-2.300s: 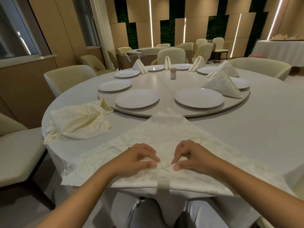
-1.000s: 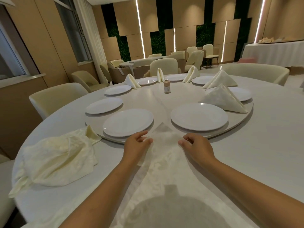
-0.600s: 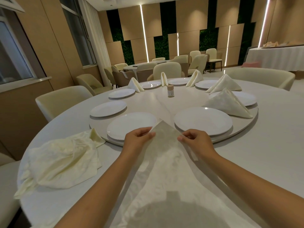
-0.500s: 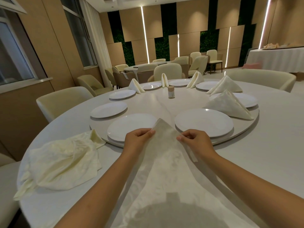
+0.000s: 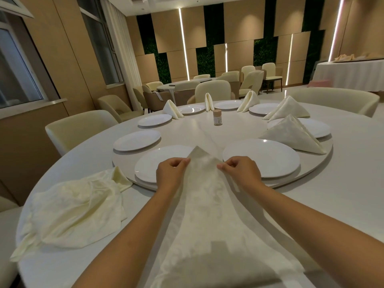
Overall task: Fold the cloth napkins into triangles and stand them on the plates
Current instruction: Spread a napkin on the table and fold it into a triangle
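Observation:
A cream patterned napkin (image 5: 209,215) rises as a tall triangle from the near table edge, its tip lifted between two white plates. My left hand (image 5: 171,173) pinches its left edge near the tip. My right hand (image 5: 241,171) pinches the right edge. The left plate (image 5: 153,165) and the right plate (image 5: 264,156) lie bare on the round turntable (image 5: 207,129). A folded triangle napkin (image 5: 293,137) stands by the plate at the right, with several more around the far plates.
A heap of loose cream napkins (image 5: 72,208) lies on the table to my left. A small brown shaker (image 5: 218,117) stands at the turntable's middle. Cream chairs ring the table (image 5: 353,183), and other tables stand behind.
My hands went from pressing the napkin flat near me to gripping its far tip, and have since raised that tip off the table above the turntable's rim.

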Demonstrator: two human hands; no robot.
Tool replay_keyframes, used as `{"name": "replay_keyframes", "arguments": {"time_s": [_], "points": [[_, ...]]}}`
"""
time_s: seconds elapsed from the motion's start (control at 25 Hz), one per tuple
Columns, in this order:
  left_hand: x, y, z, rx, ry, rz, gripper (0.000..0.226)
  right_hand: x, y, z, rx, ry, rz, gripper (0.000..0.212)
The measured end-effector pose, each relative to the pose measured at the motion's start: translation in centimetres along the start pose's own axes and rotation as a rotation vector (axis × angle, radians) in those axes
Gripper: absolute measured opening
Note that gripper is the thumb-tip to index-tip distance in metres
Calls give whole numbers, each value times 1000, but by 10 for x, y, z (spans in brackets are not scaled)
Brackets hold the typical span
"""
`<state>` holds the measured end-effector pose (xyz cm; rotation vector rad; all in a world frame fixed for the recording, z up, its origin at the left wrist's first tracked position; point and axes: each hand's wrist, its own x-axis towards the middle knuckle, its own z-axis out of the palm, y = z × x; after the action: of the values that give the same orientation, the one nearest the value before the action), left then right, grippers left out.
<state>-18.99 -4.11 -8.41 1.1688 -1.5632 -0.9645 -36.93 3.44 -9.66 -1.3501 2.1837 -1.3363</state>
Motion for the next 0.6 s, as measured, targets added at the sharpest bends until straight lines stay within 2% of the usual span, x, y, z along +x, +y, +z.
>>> {"name": "replay_keyframes", "arguments": {"time_s": [0.08, 0.2, 0.32, 0.44, 0.52, 0.6], "points": [[2, -2, 6, 146, 16, 48, 16, 5, -2, 2, -149, 18, -55, 23], [-15, -7, 6, 433, -18, 162, 28, -8, 1, 4, -450, 76, -241, 34], [-65, -7, -6, 597, -229, 237, 26, -45, 3, 3, -386, 11, -347, 27], [-122, -13, -25, 912, -374, 290, 35, -93, 2, 8, -374, -136, -368, 27], [-152, -20, -33, 1103, -443, 262, 43, -122, -1, 12, -411, -206, -394, 29], [-172, -30, -36, 1170, -501, 157, 54, -146, -4, 14, -446, -249, -410, 34]]}}
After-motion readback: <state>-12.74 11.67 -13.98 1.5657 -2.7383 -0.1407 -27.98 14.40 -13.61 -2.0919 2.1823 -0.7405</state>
